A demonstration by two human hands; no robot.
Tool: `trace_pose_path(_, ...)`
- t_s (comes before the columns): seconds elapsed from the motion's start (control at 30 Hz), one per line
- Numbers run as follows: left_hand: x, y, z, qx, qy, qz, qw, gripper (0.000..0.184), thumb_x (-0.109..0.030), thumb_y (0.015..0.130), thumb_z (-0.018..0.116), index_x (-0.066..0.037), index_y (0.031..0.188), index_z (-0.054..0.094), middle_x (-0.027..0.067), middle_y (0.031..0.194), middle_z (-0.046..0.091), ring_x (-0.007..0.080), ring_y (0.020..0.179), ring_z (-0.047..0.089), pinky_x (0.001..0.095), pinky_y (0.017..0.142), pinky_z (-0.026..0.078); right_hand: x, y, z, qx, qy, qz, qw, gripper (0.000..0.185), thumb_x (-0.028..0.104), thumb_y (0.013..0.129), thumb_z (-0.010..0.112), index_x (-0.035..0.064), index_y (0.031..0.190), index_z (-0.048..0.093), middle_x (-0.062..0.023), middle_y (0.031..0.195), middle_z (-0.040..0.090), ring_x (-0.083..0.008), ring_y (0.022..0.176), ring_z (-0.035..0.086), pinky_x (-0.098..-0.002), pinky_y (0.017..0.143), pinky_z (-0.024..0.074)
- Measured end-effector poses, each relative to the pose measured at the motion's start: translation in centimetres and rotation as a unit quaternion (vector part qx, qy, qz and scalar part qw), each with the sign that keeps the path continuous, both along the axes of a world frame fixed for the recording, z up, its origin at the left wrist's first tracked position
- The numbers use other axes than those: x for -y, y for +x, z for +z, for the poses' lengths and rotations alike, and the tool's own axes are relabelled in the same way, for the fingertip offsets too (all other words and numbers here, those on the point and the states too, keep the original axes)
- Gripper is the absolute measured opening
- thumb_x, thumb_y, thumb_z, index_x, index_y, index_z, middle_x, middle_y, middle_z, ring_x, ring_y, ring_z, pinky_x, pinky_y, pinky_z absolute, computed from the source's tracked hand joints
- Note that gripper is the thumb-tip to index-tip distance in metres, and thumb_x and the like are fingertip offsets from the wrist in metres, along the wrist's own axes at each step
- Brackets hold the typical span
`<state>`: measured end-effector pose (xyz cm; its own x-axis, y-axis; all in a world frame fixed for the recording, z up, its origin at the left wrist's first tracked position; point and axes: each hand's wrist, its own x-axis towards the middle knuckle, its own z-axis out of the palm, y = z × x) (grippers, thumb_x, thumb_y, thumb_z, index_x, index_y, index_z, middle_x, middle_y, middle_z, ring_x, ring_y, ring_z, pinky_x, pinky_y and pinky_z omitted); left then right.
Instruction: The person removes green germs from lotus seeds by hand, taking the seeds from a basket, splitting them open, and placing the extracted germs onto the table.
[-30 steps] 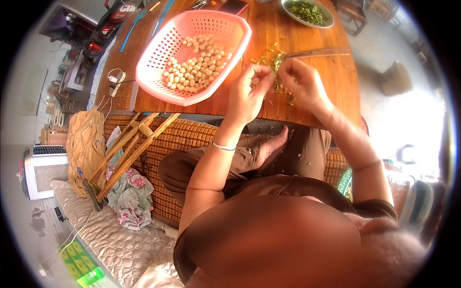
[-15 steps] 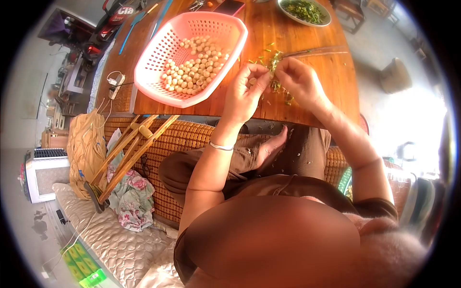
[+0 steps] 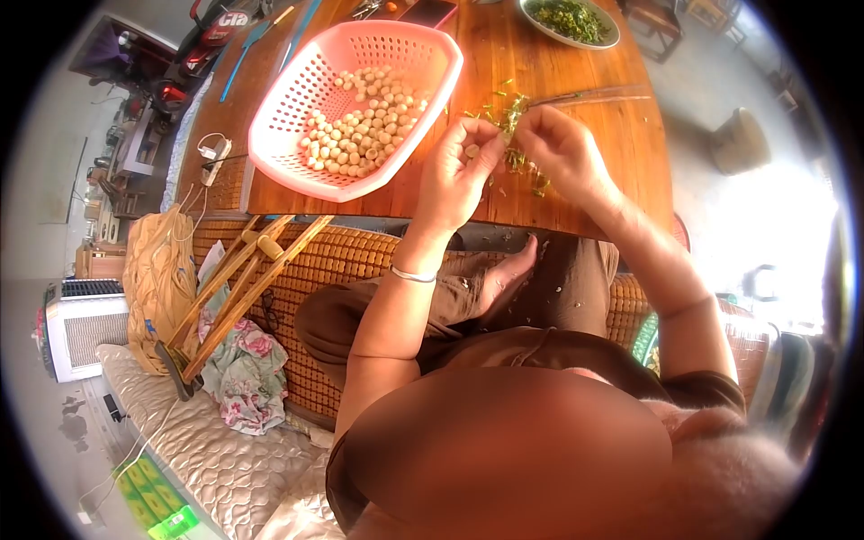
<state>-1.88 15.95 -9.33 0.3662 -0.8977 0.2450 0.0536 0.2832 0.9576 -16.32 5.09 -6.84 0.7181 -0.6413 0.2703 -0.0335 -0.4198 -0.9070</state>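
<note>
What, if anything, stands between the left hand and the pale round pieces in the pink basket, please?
Only the raised wall of the pink basket, on the side nearest the left hand, stands between it and the pale round pieces. Nothing else visible does.

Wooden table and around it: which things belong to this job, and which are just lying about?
Apparently in the job:
left hand, holding a pale seed
right hand
pink basket of pale seeds
green scraps
probably the plate of greens

Apparently just lying about:
phone
power strip
floral cloth
</note>
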Motion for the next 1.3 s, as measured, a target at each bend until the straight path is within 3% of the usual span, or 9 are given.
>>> trace_pose_path(0.23, -0.07, 0.11, -0.02, -0.027, 0.005, -0.009, 1.0, 0.016, -0.013, 0.097, 0.063, -0.006, 0.11, 0.06, -0.0037, 0.083, 0.062, 0.0021, 0.072, 0.055, 0.0165, 0.06, 0.039, 0.1, 0.0, -0.15, 0.008, 0.008, -0.004, 1.0, 0.011, 0.01, 0.094, 0.062, 0.0005, 0.098, 0.063, -0.0044, 0.082, 0.064, -0.0086, 0.076, 0.059, -0.027, 0.07, 0.0494)
trace_pose_path(0.4, 0.13, 0.27, -0.56, -0.029, -0.001, -0.004, 1.0, 0.015, -0.013, 0.096, 0.063, -0.006, 0.11, 0.06, -0.0036, 0.084, 0.062, 0.0022, 0.072, 0.055, 0.0167, 0.061, 0.041, -0.17, 0.19, 0.12, 0.023, -0.154, -0.023, 0.988, 0.011, 0.008, 0.087, 0.068, 0.0017, 0.096, 0.065, -0.0082, 0.084, 0.068, -0.0171, 0.077, 0.066, -0.0302, 0.07, 0.0521)
trace_pose_path(0.5, 0.23, 0.24, -0.65, -0.012, -0.007, 0.004, 1.0, 0.015, -0.012, 0.095, 0.064, -0.006, 0.108, 0.061, -0.0037, 0.085, 0.062, 0.0022, 0.072, 0.055, 0.0169, 0.062, 0.043, -0.18, 0.23, -0.03, 0.016, -0.181, -0.04, 0.983, 0.012, 0.006, 0.084, 0.07, 0.0022, 0.093, 0.064, -0.0094, 0.083, 0.068, -0.0204, 0.073, 0.066, -0.0313, 0.067, 0.0522)
trace_pose_path(0.57, 0.17, 0.24, -0.57, 0.038, -0.004, 0.018, 0.999, 0.015, -0.011, 0.094, 0.066, -0.006, 0.107, 0.062, -0.004, 0.085, 0.062, 0.0019, 0.071, 0.055, 0.0171, 0.062, 0.043, -0.2, 0.24, -0.03, 0.015, -0.184, -0.042, 0.982, 0.011, 0.006, 0.084, 0.069, 0.0023, 0.092, 0.063, -0.0094, 0.082, 0.068, -0.0209, 0.072, 0.065, -0.0315, 0.065, 0.0519)
trace_pose_path(0.93, 0.17, -0.02, -0.19, 0.017, -0.003, -0.012, 1.0, 0.015, -0.012, 0.094, 0.067, -0.006, 0.107, 0.061, -0.0048, 0.082, 0.061, 0.0016, 0.071, 0.054, 0.0163, 0.062, 0.041, -0.34, 0.23, -0.04, 0.001, -0.119, -0.035, 0.992, 0.004, 0.003, 0.087, 0.062, 0.0011, 0.089, 0.059, -0.0061, 0.076, 0.061, -0.0125, 0.071, 0.058, -0.0291, 0.066, 0.0485)
trace_pose_path(1.03, -0.03, 0.05, -0.01, 0.004, 0.009, -0.007, 1.0, 0.015, -0.014, 0.095, 0.066, -0.006, 0.107, 0.061, -0.0045, 0.081, 0.061, 0.0016, 0.07, 0.054, 0.0164, 0.061, 0.04, -0.23, 0.18, -0.09, -0.011, -0.105, -0.039, 0.994, 0.007, 0.007, 0.087, 0.064, 0.0019, 0.089, 0.06, -0.0094, 0.08, 0.066, -0.0209, 0.072, 0.064, -0.0319, 0.066, 0.051)
trace_pose_path(1.1, -0.06, -0.02, 0.11, -0.001, 0.008, -0.005, 1.0, 0.015, -0.014, 0.095, 0.066, -0.006, 0.106, 0.061, -0.0043, 0.081, 0.061, 0.0016, 0.07, 0.054, 0.0165, 0.06, 0.039, -0.09, 0.23, -0.38, 0.019, -0.069, -0.023, 0.997, 0.003, 0.003, 0.09, 0.06, 0.0003, 0.091, 0.059, -0.0056, 0.079, 0.062, -0.0104, 0.076, 0.058, -0.0269, 0.073, 0.0494)
trace_pose_path(1.2, -0.02, -0.06, 0.18, -0.018, 0.006, 0.005, 1.0, 0.014, -0.014, 0.095, 0.065, -0.007, 0.106, 0.061, -0.0039, 0.081, 0.061, 0.0014, 0.07, 0.053, 0.0165, 0.06, 0.039, 0.11, 0.17, -0.4, 0.033, -0.105, -0.025, 0.994, 0.01, 0.009, 0.09, 0.065, 0.0009, 0.096, 0.062, -0.0091, 0.084, 0.068, -0.0186, 0.074, 0.065, -0.0307, 0.069, 0.0512)
trace_pose_path(1.3, -0.07, 0.12, 0.09, -0.017, 0.014, 0.0, 1.0, 0.013, -0.014, 0.095, 0.065, -0.007, 0.106, 0.061, -0.0043, 0.08, 0.061, 0.0012, 0.069, 0.053, 0.0164, 0.059, 0.039, -0.16, 0.32, 0.03, 0.042, -0.131, -0.037, 0.99, 0.012, 0.008, 0.088, 0.068, 0.001, 0.096, 0.064, -0.009, 0.085, 0.068, -0.0192, 0.075, 0.065, -0.0309, 0.07, 0.0515)
